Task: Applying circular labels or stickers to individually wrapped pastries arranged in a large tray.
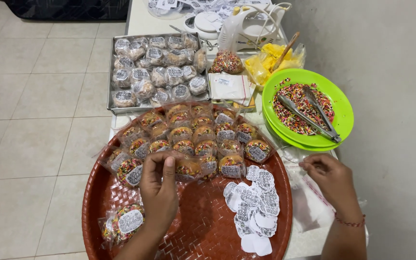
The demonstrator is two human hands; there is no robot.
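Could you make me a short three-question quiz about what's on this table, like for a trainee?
1. True or false: metal tongs lie in the green plate of coloured sprinkles.
2. What holds the paler wrapped treats at the back?
A. red woven tray
B. metal baking tray
C. green plate
3. What lies loose on the red woven tray, between the left hand and right hand?

Key:
1. True.
2. B, the metal baking tray.
3. A pile of round stickers.

Red woven tray cut off at bottom edge; sticker print too small to tell.
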